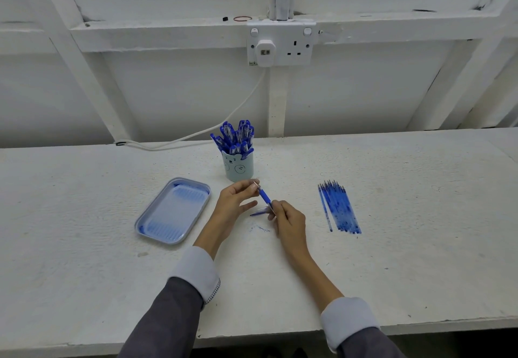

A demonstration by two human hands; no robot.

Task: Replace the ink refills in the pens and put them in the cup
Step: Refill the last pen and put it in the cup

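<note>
A blue pen (264,195) is held above the white table between both hands, slanting from upper left to lower right. My left hand (234,201) pinches its tip end with thumb and forefinger. My right hand (288,221) grips its lower end, where a clear blue cap or barrel piece (260,212) sticks out to the left. A pale green cup (239,166) with a bear face stands just behind the hands, filled with several blue pens (235,136). A bundle of several blue ink refills (338,208) lies on the table to the right.
A grey-rimmed blue tray (173,211) lies left of the hands, nothing in it. Blue ink marks (260,228) stain the table below the pen. A white cable (196,133) runs along the back from a wall socket (281,43). The table's front edge (280,335) is near me.
</note>
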